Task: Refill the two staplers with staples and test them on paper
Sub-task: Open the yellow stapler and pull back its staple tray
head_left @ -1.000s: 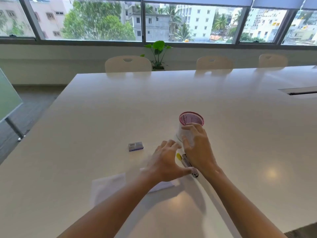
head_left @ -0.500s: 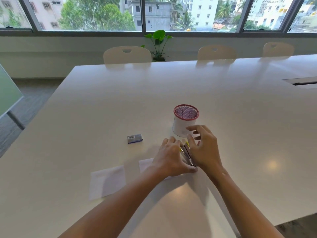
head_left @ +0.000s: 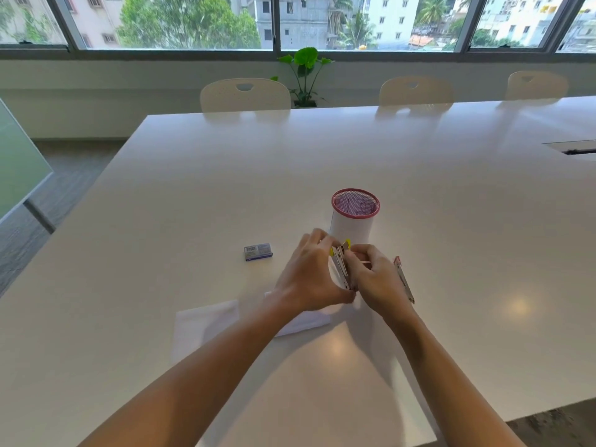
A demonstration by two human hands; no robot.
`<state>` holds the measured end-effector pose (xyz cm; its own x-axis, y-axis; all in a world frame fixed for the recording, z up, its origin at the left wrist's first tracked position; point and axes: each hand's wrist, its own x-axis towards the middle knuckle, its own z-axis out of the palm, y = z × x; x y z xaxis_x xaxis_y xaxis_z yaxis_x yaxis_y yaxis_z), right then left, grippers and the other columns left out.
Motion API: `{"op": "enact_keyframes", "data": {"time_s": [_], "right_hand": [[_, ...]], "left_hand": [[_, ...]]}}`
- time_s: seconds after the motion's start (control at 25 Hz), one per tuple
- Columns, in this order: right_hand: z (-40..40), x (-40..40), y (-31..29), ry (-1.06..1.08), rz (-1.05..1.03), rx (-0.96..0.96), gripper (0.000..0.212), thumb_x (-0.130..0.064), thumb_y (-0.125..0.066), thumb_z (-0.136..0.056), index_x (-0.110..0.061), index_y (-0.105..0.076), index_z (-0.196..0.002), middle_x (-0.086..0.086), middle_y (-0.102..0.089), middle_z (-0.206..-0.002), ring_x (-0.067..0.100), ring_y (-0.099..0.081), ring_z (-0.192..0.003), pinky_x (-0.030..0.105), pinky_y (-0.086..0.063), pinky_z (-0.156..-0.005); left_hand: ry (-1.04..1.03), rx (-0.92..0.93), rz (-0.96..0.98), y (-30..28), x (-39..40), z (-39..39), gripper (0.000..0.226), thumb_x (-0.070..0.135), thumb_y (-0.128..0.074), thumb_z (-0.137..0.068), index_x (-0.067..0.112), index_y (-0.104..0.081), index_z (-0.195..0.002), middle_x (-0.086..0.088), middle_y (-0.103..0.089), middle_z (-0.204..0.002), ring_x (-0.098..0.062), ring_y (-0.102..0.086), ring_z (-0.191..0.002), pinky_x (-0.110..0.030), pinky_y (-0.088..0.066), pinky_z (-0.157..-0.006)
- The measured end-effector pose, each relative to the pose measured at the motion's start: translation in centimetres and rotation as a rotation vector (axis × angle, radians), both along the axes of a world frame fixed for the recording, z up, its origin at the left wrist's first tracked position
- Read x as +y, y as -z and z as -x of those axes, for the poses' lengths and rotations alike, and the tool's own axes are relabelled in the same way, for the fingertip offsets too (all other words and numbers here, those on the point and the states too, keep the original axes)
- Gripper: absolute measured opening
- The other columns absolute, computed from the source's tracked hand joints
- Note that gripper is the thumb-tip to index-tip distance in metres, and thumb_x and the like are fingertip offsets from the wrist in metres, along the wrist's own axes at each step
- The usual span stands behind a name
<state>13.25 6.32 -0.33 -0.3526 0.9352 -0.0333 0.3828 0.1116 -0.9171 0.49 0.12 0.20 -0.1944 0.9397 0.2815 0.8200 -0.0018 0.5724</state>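
Note:
A small metal stapler with yellow ends [head_left: 341,265] is held between both hands just in front of the pink mesh cup. My left hand [head_left: 309,275] grips it from the left and my right hand [head_left: 371,279] pinches it from the right. A second stapler with a red end [head_left: 403,279] lies on the table to the right of my right hand. The small staple box [head_left: 258,251] lies to the left. Two white paper sheets [head_left: 206,321] lie below my left arm, one partly hidden.
The pink-rimmed mesh cup [head_left: 354,214] stands just beyond my hands on the long white table [head_left: 451,204]. Chairs [head_left: 245,95] line the far edge, with a potted plant [head_left: 304,75] by the window. A cable slot [head_left: 577,150] is at far right.
My hands drew back from the cup and closed around the yellow-ended stapler, lifting it. The red-ended stapler now shows on the table to the right.

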Motion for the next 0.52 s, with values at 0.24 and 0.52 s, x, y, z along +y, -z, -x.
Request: {"op": "enact_keyframes", "data": {"time_s": [0.24, 0.52], "right_hand": [[2.8, 0.0, 0.1, -0.032, 0.181, 0.194, 0.026, -0.037, -0.056, -0.098, -0.013, -0.067, -0.099, 0.001, -0.068, -0.082, 0.015, -0.064, -0.078, 0.026, -0.047, -0.067], [5.4, -1.3, -0.6, -0.12, 0.306, 0.291, 0.029, -0.037, -0.052, -0.101, -0.011, -0.066, -0.099, -0.002, -0.059, -0.071, 0.012, -0.053, -0.067, 0.022, -0.043, -0.062]], "left_hand": [[0.004, -0.105, -0.087, -0.4, -0.4, 1.9, 0.087, 0.038, -0.088, -0.05, 0.019, -0.055, -0.128, 0.004, -0.045, -0.115, -0.015, -0.052, -0.106, -0.034, -0.05, -0.094], [-0.09, -0.469, 0.001, -1.1, -2.1, 4.0, 0.066, 0.014, -0.071, -0.086, 0.019, -0.038, -0.143, 0.002, -0.049, -0.123, -0.01, -0.055, -0.1, -0.012, -0.047, -0.081]]}}
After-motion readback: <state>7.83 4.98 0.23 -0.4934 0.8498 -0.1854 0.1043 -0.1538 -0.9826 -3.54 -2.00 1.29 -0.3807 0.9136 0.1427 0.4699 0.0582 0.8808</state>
